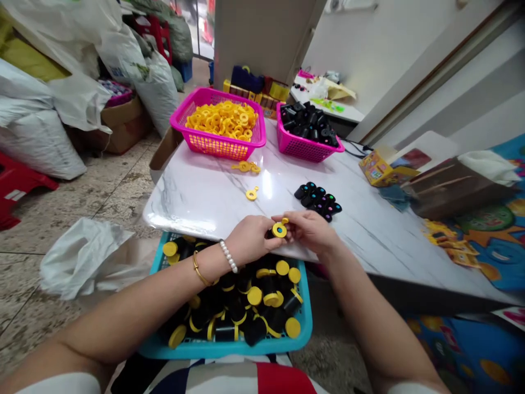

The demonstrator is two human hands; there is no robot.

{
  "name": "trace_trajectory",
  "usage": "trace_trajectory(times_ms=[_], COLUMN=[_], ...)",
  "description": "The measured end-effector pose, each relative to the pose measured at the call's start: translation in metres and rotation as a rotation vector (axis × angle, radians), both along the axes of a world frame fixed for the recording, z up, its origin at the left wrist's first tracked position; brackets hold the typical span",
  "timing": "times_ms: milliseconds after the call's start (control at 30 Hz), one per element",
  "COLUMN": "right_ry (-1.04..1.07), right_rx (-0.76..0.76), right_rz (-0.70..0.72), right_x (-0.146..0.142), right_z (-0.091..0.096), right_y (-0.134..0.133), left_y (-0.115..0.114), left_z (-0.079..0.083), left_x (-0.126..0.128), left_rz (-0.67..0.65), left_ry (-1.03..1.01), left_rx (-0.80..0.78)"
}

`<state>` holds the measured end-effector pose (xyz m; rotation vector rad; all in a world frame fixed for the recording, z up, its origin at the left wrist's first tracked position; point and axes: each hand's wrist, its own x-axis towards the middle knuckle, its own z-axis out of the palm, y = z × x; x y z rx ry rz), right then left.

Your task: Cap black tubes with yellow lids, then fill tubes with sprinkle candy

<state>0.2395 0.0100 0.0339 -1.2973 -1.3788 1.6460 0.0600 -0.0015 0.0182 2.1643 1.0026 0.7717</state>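
Note:
Above the table's front edge, my left hand (255, 234) grips a small black piece, mostly hidden by the fingers, topped with a yellow ring cap (279, 230). A blue spot shows through the ring's hole. My right hand (310, 230) is closed at the other side of the same cap, fingers by its small round yellow tab. One loose yellow cap (251, 194) lies on the table beyond my hands, and a few more yellow caps (246, 167) are farther back. To the right stands a tight group of black cylinders (318, 201) with coloured spots on top.
At the back of the white table (197, 197) are a pink basket (217, 146) of yellow caps and a pink basket (305, 149) of black cylinders. Below my forearms sits a blue basket (305, 328) full of yellow-capped black pieces. Boxes (381, 167) stand at right.

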Motion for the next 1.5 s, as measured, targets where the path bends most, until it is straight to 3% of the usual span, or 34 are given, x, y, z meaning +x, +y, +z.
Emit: trace_trajectory(times_ms=[100,167,267,400,533,667,767,833,900,967,1033,1100,1167,1267,1367,1500], right_ry=[-0.144,-0.255,-0.402,-0.546,-0.619,-0.670,-0.635,-0.574,-0.505,-0.460,-0.393,-0.246,-0.062,0.099,0.099,0.010], right_rx=[-0.029,0.050,0.267,0.634,0.841,0.939,0.940,0.926,0.912,0.878,0.768,0.585,0.396,0.288,0.310,0.320], right_rz=[0.252,0.309,0.220,0.050,-0.034,-0.043,-0.052,-0.100,-0.172,-0.264,-0.369,-0.438,-0.411,-0.416,-0.593,-0.653], right_x=[0.004,0.004,-0.003,-0.012,-0.010,-0.001,0.005,0.009,0.012,0.015,0.016,0.015,0.014,0.017,0.027,0.035], right_z=[0.011,0.014,0.014,0.006,-0.020,-0.045,-0.051,-0.048,-0.043,-0.036,-0.030,-0.023,-0.016,-0.010,-0.011,-0.019], right_y=[0.011,0.012,-0.004,-0.051,-0.100,-0.129,-0.133,-0.128,-0.119,-0.107,-0.094,-0.080,-0.067,-0.052,-0.047,-0.052], left_y=[0.004,0.007,0.006,-0.015,-0.047,-0.053,-0.017,0.022,0.057,0.077,0.077,0.060,0.037,0.020,0.040,0.096], left_z=[0.002,0.002,0.002,-0.003,-0.003,0.017,0.029,0.028,0.021,0.016,0.014,0.016,0.021,0.028,0.030,0.024], left_x=[-0.002,-0.001,0.001,0.000,-0.005,-0.011,-0.019,-0.025,-0.027,-0.023,-0.013,0.002,0.017,0.036,0.051,0.076], left_rz=[-0.054,-0.035,0.012,0.048,-0.132,-0.292,-0.102,0.147,0.287,0.288,0.220,0.118,0.000,-0.177,-0.215,0.057], left_ry=[0.004,0.037,0.106,0.167,0.268,0.388,0.326,0.296,0.368,0.419,0.378,0.250,0.096,-0.064,-0.156,-0.085], left_rx=[-0.036,-0.046,-0.016,0.031,0.057,0.074,0.128,0.248,0.308,0.274,0.202,0.139,0.131,0.200,0.186,0.075])
